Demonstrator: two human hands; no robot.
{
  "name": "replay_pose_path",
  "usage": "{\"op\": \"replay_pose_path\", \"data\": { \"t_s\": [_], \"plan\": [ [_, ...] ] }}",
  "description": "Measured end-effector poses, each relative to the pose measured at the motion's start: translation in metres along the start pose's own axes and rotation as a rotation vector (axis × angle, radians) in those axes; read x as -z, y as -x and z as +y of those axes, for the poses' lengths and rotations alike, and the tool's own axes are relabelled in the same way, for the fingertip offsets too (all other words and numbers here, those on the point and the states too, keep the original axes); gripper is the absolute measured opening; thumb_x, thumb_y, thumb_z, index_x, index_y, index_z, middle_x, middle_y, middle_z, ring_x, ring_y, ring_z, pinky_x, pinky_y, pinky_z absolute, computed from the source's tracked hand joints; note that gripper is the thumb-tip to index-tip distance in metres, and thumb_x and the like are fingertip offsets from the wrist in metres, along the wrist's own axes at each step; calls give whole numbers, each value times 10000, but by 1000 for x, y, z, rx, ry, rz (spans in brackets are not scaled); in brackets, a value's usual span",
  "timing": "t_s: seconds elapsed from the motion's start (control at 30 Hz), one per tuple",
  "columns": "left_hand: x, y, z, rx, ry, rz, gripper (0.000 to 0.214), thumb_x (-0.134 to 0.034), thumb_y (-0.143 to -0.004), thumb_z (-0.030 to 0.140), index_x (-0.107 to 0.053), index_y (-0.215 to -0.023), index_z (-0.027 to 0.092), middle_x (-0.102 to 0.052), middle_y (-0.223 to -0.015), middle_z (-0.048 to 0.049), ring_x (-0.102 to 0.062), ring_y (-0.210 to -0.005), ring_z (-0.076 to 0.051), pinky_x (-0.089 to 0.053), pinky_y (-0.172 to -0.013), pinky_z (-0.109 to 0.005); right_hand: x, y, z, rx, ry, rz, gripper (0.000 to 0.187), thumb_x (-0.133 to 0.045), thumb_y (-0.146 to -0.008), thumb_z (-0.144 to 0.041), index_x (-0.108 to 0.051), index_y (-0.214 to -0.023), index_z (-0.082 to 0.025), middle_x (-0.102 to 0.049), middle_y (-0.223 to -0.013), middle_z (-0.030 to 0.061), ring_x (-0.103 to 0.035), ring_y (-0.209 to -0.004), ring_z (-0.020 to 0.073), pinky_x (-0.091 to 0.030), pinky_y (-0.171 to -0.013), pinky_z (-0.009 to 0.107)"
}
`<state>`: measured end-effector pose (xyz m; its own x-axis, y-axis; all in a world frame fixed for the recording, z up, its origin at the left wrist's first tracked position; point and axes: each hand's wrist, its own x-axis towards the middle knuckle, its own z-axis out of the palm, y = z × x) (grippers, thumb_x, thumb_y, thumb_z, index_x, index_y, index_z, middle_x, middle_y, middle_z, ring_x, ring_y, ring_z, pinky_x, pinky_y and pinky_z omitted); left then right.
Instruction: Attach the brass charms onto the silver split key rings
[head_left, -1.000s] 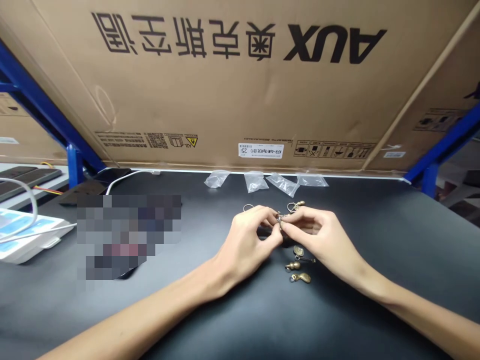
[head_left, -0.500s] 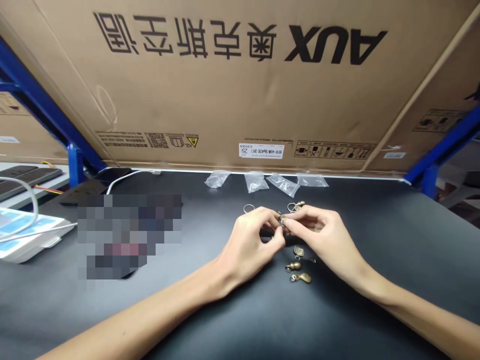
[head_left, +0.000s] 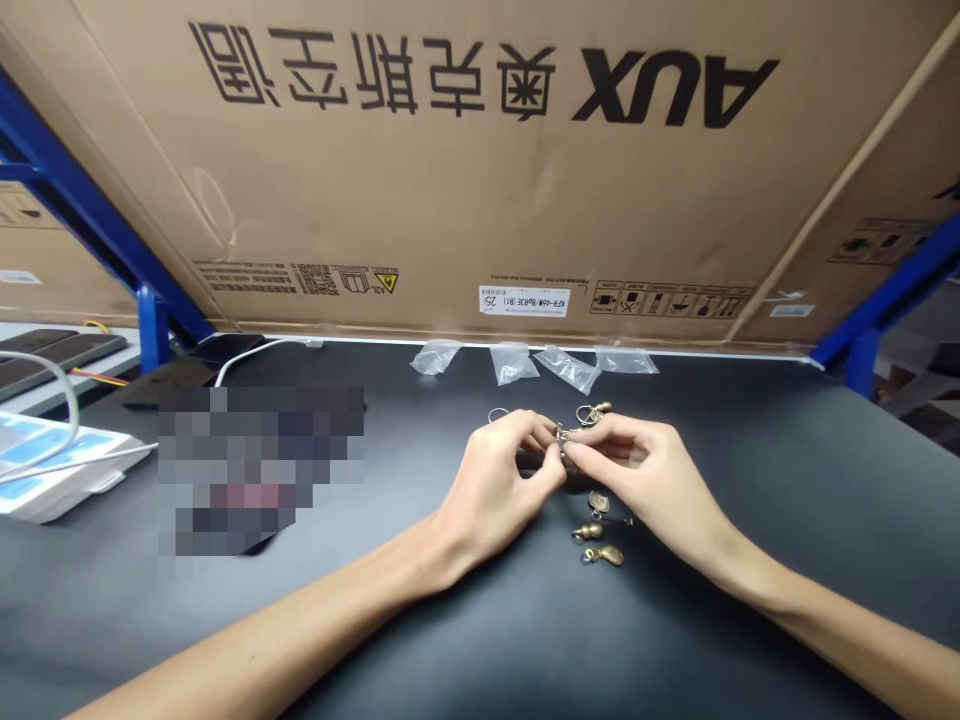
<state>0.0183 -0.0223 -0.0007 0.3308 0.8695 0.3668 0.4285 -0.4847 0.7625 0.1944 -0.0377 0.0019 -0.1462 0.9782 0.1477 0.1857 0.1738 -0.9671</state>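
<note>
My left hand (head_left: pixel 499 485) and my right hand (head_left: pixel 637 480) meet fingertip to fingertip over the black table (head_left: pixel 480 620), both pinched on a small metal key ring (head_left: pixel 561 436). Behind my left fingers a loose key ring (head_left: pixel 496 414) lies flat. Just past my right fingers sits another ring with a brass charm (head_left: pixel 592 411). Three small brass charms (head_left: pixel 598 530) lie on the table below my right hand.
Several small clear plastic bags (head_left: pixel 536 362) lie along the table's back edge. A big cardboard box (head_left: pixel 480 170) stands behind them between blue shelf posts (head_left: pixel 150 325). A white cable (head_left: pixel 247 355) and a blue-white pack (head_left: pixel 52 465) sit at the left.
Both hands stay pinched together on the small ring; the fingers have shifted only slightly.
</note>
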Motion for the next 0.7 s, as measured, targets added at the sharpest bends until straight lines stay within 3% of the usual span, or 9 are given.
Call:
{"op": "replay_pose_path", "data": {
  "t_s": [0.3,0.43,0.57,0.7],
  "plan": [
    [0,0,-3,-21,27,20,72,-561,-837,140,-576,-782,185,-708,-956,-5,-651,-894,-155,-479,-847,-288,-1,2,1,72,118,-9,140,-692,-837,-275,-774,-923,-203,-765,-881,34,-718,-818,198,-582,-768,290],
    [4,-3,-2,49,177,41,76,-559,-880,217,-606,-829,183,-705,-989,-11,-644,-946,-160,-472,-891,-281,2,1,3,258,343,39,103,-688,-832,-213,-763,-903,-214,-764,-901,16,-710,-801,184,-569,-758,291],
    [7,-7,-2,212,399,-55,234,-496,-934,342,-650,-881,174,-697,-962,-28,-627,-930,-168,-481,-865,-277,10,-6,5,458,515,86,88,-691,-838,-177,-747,-898,-210,-758,-876,2,-698,-784,169,-551,-783,298],
    [7,-6,1,193,299,-23,160,-572,-889,334,-597,-850,181,-653,-948,-21,-596,-879,-161,-475,-796,-269,14,-7,6,526,567,93,74,-709,-841,-194,-732,-911,-200,-751,-849,-3,-692,-761,156,-546,-739,276]
  ]
}}
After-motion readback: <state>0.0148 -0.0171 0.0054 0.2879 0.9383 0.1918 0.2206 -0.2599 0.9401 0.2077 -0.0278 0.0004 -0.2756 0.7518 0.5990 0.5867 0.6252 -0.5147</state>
